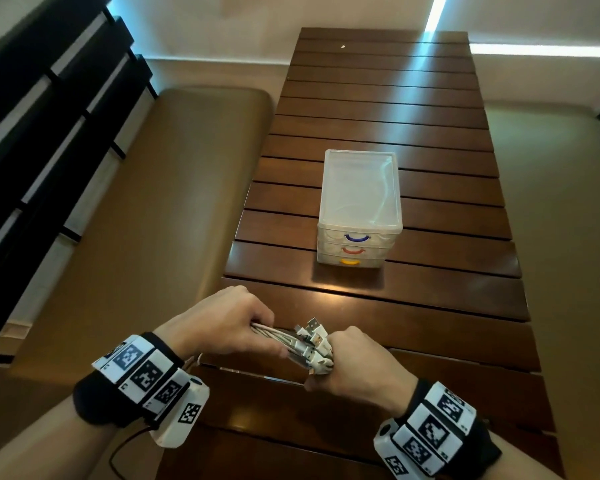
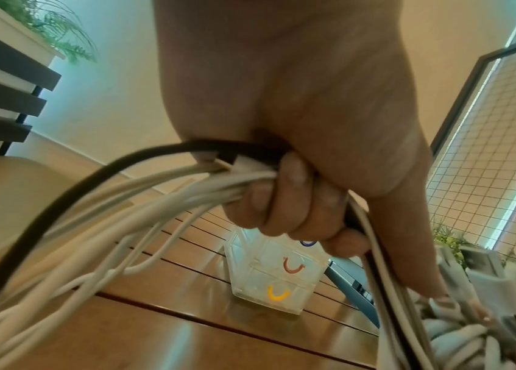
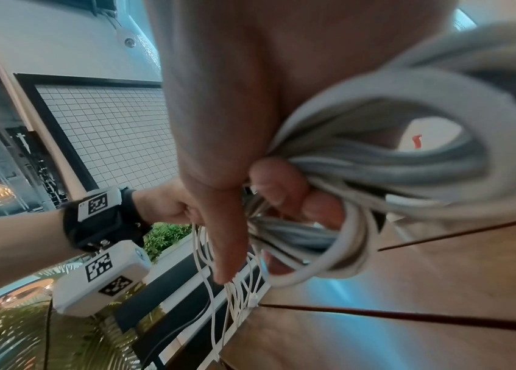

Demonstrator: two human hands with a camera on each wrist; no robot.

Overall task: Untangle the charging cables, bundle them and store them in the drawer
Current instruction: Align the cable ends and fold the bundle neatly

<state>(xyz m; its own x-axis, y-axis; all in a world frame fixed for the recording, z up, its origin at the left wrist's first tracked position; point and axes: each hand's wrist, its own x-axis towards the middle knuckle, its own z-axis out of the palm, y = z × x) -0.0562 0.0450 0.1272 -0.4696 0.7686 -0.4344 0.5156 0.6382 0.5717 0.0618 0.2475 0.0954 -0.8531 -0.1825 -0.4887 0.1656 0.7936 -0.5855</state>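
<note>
My left hand (image 1: 222, 323) and right hand (image 1: 355, 362) sit low in the centre of the head view, both with fingers curled tight around the same bundle of charging cables (image 1: 291, 342). The white plugs (image 1: 314, 336) stick up between my fists. In the left wrist view loose loops (image 2: 107, 225) trail to the lower left, one cable black. The clear drawer unit (image 1: 359, 206) stands mid-frame on the slatted table (image 1: 447, 299), all drawers closed, well apart from my hands

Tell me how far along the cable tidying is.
Done: the cables are gathered into one bunch with plugs together. In hand: left hand and right hand both grip it, loose lengths hanging off the table edge. Left: finishing the bundle and storing it; the drawer unit looks closed.
</note>
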